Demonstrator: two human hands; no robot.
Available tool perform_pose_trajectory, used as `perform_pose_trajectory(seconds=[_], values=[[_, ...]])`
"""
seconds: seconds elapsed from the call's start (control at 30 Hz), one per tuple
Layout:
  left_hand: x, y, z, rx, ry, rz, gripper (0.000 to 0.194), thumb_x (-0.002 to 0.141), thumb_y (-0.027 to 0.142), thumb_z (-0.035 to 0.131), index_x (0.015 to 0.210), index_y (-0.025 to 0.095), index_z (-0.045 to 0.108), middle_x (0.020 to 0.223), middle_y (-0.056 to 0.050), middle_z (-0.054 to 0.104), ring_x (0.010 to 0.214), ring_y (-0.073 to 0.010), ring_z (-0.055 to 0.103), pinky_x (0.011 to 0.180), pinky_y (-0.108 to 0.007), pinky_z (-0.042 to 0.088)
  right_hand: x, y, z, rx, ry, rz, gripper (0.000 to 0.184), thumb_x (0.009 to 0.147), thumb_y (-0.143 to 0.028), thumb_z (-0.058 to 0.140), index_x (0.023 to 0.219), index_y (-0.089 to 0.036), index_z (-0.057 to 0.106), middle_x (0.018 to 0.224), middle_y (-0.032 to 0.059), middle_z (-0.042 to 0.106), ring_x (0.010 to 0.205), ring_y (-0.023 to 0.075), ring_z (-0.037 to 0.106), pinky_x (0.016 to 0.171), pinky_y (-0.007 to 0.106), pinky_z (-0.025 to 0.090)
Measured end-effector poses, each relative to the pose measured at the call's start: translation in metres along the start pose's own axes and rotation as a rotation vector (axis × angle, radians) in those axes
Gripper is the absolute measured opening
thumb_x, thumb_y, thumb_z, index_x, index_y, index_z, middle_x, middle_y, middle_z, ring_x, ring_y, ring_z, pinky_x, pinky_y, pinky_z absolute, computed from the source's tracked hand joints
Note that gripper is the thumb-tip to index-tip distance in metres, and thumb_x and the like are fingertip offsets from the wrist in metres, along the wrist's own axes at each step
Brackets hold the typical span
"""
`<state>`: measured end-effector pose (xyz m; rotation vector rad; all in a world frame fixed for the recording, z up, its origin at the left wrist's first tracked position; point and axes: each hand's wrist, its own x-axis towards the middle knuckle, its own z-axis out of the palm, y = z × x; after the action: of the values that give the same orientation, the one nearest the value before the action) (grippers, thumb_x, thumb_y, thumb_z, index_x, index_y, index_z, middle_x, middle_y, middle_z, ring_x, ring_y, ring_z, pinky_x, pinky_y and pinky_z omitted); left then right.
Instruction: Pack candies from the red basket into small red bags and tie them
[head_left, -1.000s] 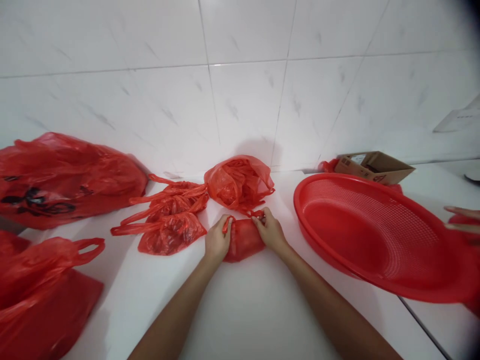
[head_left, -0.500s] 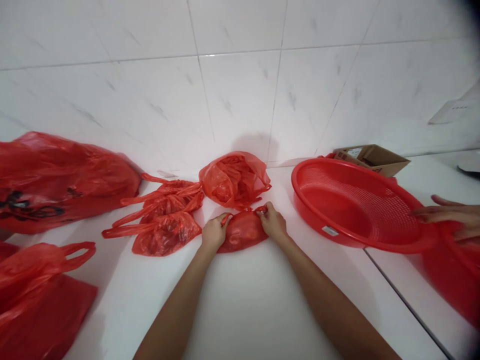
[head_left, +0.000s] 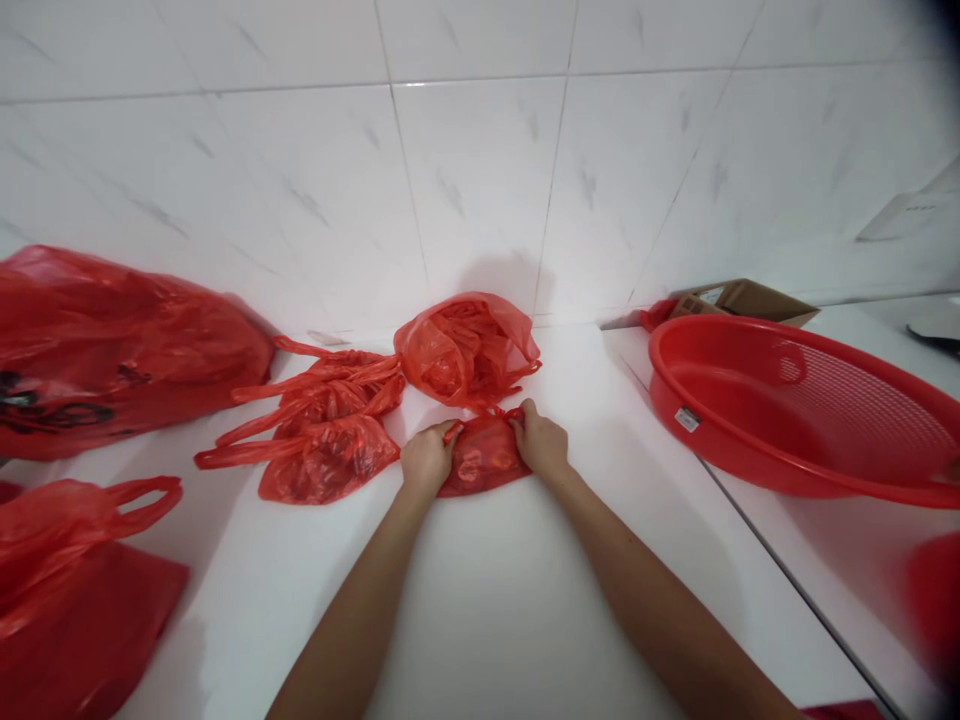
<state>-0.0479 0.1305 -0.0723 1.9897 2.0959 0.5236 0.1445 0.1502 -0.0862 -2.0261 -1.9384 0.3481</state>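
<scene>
Both forearms reach forward and slightly inward from the bottom of the view, with the left hand (head_left: 427,458) and right hand (head_left: 540,443) close together, palms down. Both are closed, gripping opposite ends of a folded red plastic bag (head_left: 484,458) that lies on the white bench (head_left: 480,610); its thin handle shows at the left hand's fingers (head_left: 442,437). Just beyond, at 12 o'clock, sits a loose, crumpled red bag (head_left: 465,350). Flattened red bags (head_left: 322,462) lie at 9 o'clock, with bulging red bags (head_left: 112,350) at 10 and (head_left: 67,580) at 8. A red plastic colander (head_left: 795,400) sits at 3 o'clock, a cardboard box (head_left: 742,300) behind it at 2, against the white tiled wall (head_left: 480,170).
</scene>
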Motion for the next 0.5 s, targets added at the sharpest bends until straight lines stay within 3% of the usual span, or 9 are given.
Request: perform_pose_trajectory(seconds=[0.2,0.33,0.4,0.5], values=[[-0.001,-0.01,0.005,-0.027,0.033,0.016,0.04,0.095,0.045,0.039,0.118,0.03,0.068,0.115,-0.004,0.072,0.101,-0.0272,0.066,0.08,-0.034,0.049,-0.003,0.001,-0.007,0.085,0.004,-0.011,0.038,0.096,-0.058,0.03,0.105,-0.023,0.043,0.085,0.0036,0.069,0.078,0.0203,0.065,0.06,0.026,0.033],[-0.001,-0.013,0.006,-0.038,0.043,0.023,0.039,0.095,0.044,0.04,0.118,0.03,0.068,0.116,-0.004,0.071,0.102,-0.0259,0.066,0.082,-0.033,0.05,-0.006,0.0,-0.01,0.133,-0.016,-0.045,0.054,0.081,-0.072,0.046,0.106,-0.024,0.042,0.087,0.0021,0.068,0.077,0.0205,0.064,0.06,0.026,0.035],[-0.001,-0.013,0.006,-0.039,0.046,0.019,0.039,0.095,0.044,0.04,0.118,0.03,0.068,0.116,-0.004,0.071,0.101,-0.0262,0.066,0.082,-0.034,0.05,-0.006,0.0,-0.01,0.133,-0.031,-0.055,0.053,0.079,-0.069,0.052,0.106,-0.024,0.043,0.086,0.0025,0.067,0.077,0.021,0.063,0.059,0.026,0.033],[0.0,-0.01,0.005,-0.03,0.043,0.013,0.039,0.095,0.045,0.041,0.117,0.031,0.069,0.113,-0.005,0.072,0.099,-0.0273,0.067,0.08,-0.036,0.05,-0.004,0.001,-0.008,0.122,-0.043,-0.043,0.032,0.089,-0.053,0.048,0.101,-0.024,0.046,0.083,0.0027,0.066,0.075,0.0206,0.062,0.057,0.026,0.031]])
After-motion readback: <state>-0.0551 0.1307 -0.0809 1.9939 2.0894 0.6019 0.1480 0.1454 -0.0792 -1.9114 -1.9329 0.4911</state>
